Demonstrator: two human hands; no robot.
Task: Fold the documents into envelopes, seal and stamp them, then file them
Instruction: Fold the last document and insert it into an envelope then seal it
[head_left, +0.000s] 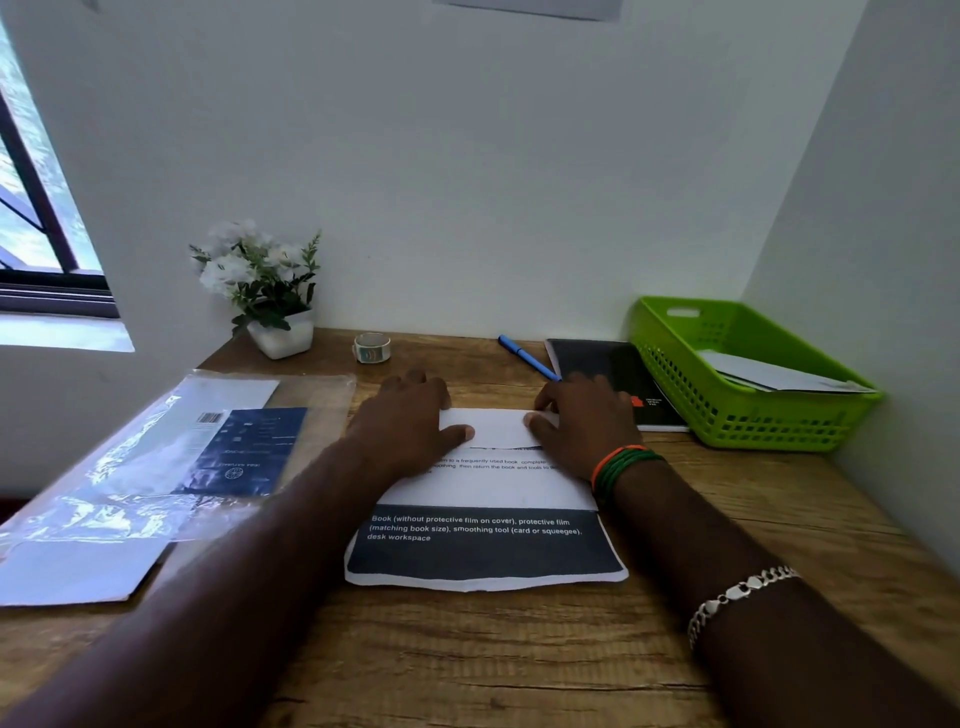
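We see document (485, 519) flat on wooden desk (467, 649), far edge folded toward us. Left hand (410, 421) and right hand (582, 421) press fold, fingers flat, grasping nothing. Green basket (727, 415) right holds envelopes (769, 376). Plastic envelope pack (171, 457) left.

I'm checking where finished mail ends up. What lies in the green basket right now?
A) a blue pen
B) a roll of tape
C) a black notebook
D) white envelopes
D: white envelopes lie inside the green basket, while the pen, tape and notebook are out on the desk.
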